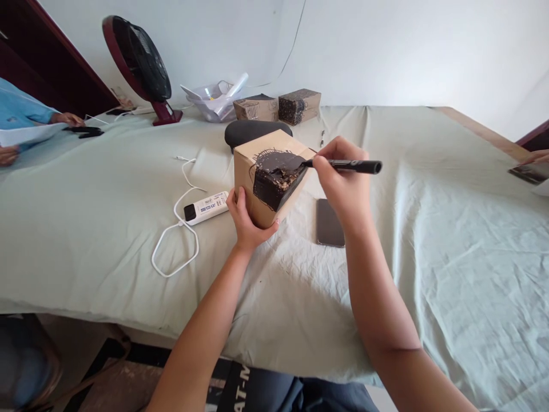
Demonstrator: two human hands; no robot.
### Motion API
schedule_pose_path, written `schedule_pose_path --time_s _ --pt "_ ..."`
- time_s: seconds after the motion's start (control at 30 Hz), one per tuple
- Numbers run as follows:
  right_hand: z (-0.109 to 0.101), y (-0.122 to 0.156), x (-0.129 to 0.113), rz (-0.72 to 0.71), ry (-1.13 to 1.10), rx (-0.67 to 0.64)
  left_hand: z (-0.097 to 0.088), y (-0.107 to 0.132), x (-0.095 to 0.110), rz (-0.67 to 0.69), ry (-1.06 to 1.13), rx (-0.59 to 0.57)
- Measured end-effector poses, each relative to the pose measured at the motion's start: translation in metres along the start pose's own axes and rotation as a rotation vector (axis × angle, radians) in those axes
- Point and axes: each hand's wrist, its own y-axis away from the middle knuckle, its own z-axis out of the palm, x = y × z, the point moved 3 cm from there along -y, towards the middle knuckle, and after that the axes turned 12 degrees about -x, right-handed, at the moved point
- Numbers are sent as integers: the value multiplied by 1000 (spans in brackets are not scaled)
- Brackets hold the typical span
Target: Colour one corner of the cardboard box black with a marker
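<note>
A brown cardboard box [253,153] is held tilted above the cloth by my left hand [249,220], its fingers and thumb around the lower corner. Black ink covers a large patch across one corner of the box, with short strokes along its upper edge. Between the fingers of my right hand [343,183] is a black marker [364,166], its tip at the right side of the dark patch. A dark phone [329,223] lies on the cloth below my right hand. Just behind the box is a black oblong case [257,130].
Left of the box, a white power bank [206,207] lies beside a looped white cable [175,226]. Two marked cardboard boxes [300,106], a clear plastic basket [212,109] and a fan [141,63] stand at the back. Other people's hands [68,119] show at both sides.
</note>
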Motion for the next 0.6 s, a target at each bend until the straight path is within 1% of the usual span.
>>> schedule_pose_path --time_s 0.07,0.13,0.2,0.27,0.37,0.47,0.53,0.6 --pt "-9 -1 -1 17 -38 -20 1 1 0 -3 1 -28" --pt "-18 0 -6 42 -92 -13 2 2 1 -29 34 -44" --pt "-25 2 -16 45 -162 41 3 3 2 -53 133 -49" --pt "-33 4 -26 -5 -224 124 5 3 5 -54 276 -73" --pt "-44 4 -35 -115 -258 258 13 6 7 -55 440 -200" --pt "-53 4 -38 -181 -254 345 24 11 8 -46 469 -344" --pt "-57 4 -37 -181 -228 371 29 14 7 -37 441 -393" --pt "-59 3 -36 -150 -203 382 30 16 6 -53 411 -392"
